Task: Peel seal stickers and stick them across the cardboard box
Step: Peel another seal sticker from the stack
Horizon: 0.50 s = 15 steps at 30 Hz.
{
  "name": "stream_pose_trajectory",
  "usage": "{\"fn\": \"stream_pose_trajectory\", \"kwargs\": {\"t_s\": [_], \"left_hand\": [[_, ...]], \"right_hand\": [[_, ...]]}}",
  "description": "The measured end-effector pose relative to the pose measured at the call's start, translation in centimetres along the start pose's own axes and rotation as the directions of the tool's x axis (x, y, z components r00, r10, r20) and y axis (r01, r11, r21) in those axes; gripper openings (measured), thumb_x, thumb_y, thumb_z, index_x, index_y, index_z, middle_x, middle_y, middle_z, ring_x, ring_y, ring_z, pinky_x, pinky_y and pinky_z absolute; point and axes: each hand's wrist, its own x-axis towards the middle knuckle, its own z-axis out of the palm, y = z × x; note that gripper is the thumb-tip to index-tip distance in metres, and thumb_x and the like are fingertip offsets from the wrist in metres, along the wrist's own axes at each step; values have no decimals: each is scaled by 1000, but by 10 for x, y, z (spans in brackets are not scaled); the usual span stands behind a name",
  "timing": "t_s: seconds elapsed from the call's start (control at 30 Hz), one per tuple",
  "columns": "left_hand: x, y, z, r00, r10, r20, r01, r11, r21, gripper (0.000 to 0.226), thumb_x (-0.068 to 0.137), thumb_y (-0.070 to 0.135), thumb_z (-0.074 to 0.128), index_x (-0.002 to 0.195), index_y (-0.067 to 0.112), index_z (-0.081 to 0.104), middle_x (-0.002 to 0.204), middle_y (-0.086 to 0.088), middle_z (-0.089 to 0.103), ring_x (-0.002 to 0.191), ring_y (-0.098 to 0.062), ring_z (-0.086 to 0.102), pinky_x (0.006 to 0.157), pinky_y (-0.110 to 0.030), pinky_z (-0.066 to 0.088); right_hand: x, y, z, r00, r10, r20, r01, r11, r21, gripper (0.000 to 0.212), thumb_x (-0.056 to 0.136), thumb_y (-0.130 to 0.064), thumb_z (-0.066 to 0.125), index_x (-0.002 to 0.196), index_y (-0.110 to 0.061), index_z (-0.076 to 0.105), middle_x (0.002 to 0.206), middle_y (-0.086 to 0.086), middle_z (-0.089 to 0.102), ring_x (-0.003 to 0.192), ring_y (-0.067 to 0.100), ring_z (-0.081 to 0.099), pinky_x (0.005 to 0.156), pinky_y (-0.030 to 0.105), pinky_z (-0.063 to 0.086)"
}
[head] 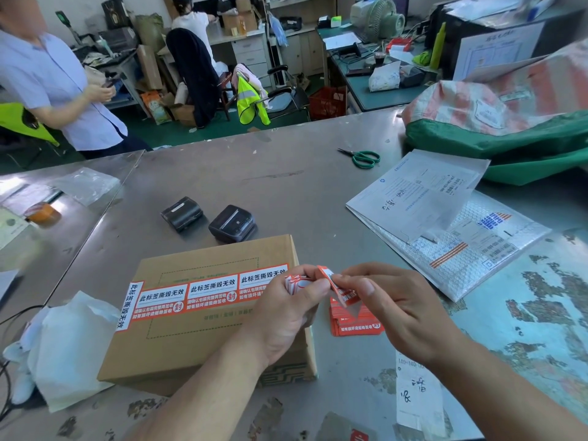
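A brown cardboard box (203,342) lies flat on the grey table in front of me. Orange-and-white seal stickers (203,292) run in a row across its top, and one more wraps over its left edge. My left hand (286,313) grips a small bundle of sticker sheets (297,283) above the box's right end. My right hand (391,307) pinches the corner of one orange sticker (342,292), which is partly lifted from its backing. A stack of orange sticker sheets (353,321) rests on the table under my hands.
Two black handheld printers (206,219) sit behind the box. Green-handled scissors (362,157) lie further back. Bubble mailers and envelopes (445,224) are at the right, a green sack (509,135) beyond them. White tissue (70,348) lies left of the box. A person stands at far left.
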Motion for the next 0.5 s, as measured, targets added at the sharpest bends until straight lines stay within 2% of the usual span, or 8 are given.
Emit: {"fn": "stream_pose_trajectory", "kwargs": {"t_s": [0.13, 0.2, 0.3, 0.4, 0.5], "left_hand": [[0, 3, 5, 1000, -2, -2, 2, 1000, 29, 8, 78, 24, 68, 82, 19, 64, 53, 8, 51, 42, -5, 38, 44, -17, 28], [2, 2, 5, 998, 18, -53, -15, 998, 58, 13, 76, 28, 70, 84, 19, 65, 60, 0, 53, 50, -14, 40, 47, -20, 31], [3, 2, 10, 994, 49, -96, -35, 989, 141, 9, 78, 32, 69, 80, 23, 67, 68, -10, 52, 64, -24, 41, 58, -28, 32], [4, 1, 16, 990, 64, -128, -47, 990, 129, 6, 80, 22, 64, 74, 23, 66, 51, 5, 42, 44, -9, 32, 45, -18, 28], [4, 0, 24, 990, 64, -127, -52, 994, 99, 3, 79, 19, 63, 77, 17, 62, 49, 8, 42, 39, -2, 31, 41, -15, 28]], "right_hand": [[0, 0, 1, 1000, 17, -5, -17, 999, -36, 40, 102, -38, 43, 104, -22, 80, 98, -12, 74, 92, 7, 71, 75, 24, 52], [-2, 0, 2, 997, 76, -31, -77, 997, -23, 43, 101, -43, 41, 100, -25, 80, 90, -9, 73, 85, 10, 70, 70, 31, 52], [-3, 1, 4, 989, 150, -6, -151, 987, -55, 64, 100, -54, 32, 88, -8, 74, 70, 3, 61, 66, 17, 58, 61, 41, 45], [-4, -2, 6, 988, 155, 7, -154, 987, -54, 72, 99, -57, 29, 82, 0, 68, 66, 13, 51, 63, 25, 48, 59, 44, 39], [-6, -3, 6, 989, 146, -37, -148, 988, -39, 62, 100, -52, 30, 81, -11, 73, 63, 4, 53, 61, 18, 50, 60, 39, 41]]}}
